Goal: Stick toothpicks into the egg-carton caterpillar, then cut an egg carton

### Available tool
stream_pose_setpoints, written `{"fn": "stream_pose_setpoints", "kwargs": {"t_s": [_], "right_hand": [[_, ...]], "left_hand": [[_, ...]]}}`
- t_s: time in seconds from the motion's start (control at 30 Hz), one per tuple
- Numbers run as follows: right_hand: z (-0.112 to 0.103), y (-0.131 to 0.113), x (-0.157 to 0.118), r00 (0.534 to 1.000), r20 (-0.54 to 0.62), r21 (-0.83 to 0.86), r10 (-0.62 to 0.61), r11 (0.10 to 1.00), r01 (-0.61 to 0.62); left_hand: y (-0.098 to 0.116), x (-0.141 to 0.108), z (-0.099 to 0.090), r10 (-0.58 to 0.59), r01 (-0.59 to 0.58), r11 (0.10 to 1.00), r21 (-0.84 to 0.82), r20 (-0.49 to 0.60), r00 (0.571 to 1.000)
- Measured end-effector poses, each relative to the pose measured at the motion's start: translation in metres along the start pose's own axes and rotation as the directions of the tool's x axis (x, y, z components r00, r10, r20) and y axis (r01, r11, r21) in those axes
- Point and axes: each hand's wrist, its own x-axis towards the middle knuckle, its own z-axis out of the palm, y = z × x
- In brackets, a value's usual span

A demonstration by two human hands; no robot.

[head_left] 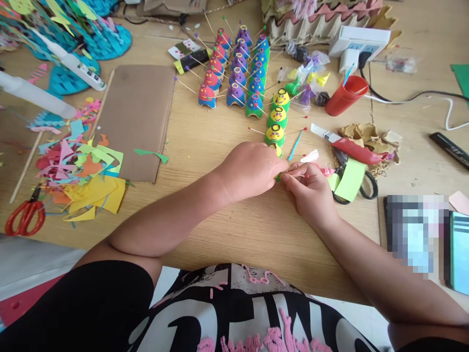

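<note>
A yellow-and-green egg-carton caterpillar [277, 116] with drawn faces lies in front of me, its near end covered by my hands. My left hand [249, 168] is closed around that near end, with its fingertips mostly hidden. Right beside it, my right hand [311, 190] pinches a thin stick with a red tip [307, 176] against the caterpillar's side. Other red-tipped sticks [256, 130] stick out from its cups. Beyond stand three painted egg-carton rows: red-and-blue [211, 78], purple-and-blue [238, 77] and blue-and-green [256, 85]. A small blue stick [295, 145] lies near my fingers.
Black-handled scissors [368, 186] and a red-handled cutter [353, 149] lie right of my hands. A red cup [346, 95] and a power strip [361, 40] stand behind. Cardboard [141, 112], paper scraps [98, 193] and red scissors [25, 215] are on the left.
</note>
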Motion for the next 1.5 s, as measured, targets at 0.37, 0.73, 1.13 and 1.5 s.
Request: {"fn": "stream_pose_setpoints", "kwargs": {"t_s": [0.37, 0.73, 1.13, 1.5], "right_hand": [[0.0024, -0.0037, -0.0009, 0.999, -0.007, -0.068, -0.048, 0.997, 0.047], [0.0023, -0.0055, -0.0014, 1.000, 0.005, -0.119, 0.010, 0.993, -0.010], [0.0015, -0.0057, -0.0017, 1.000, -0.003, -0.135, 0.015, 0.991, -0.015], [0.0010, -0.0031, -0.0043, 0.998, 0.013, -0.254, -0.066, 0.965, 0.067]], "left_hand": [[0.0007, 0.0002, 0.0010, -0.007, 0.007, 1.000, 0.007, 0.020, 1.000], [0.0011, -0.0004, -0.0008, 0.002, -0.002, 1.000, -0.006, 0.013, 1.000], [0.0019, 0.0007, 0.0029, 0.011, -0.011, 1.000, 0.019, 0.028, 1.000], [0.0032, -0.0007, -0.0006, 0.008, -0.008, 1.000, -0.005, 0.018, 1.000]]}}
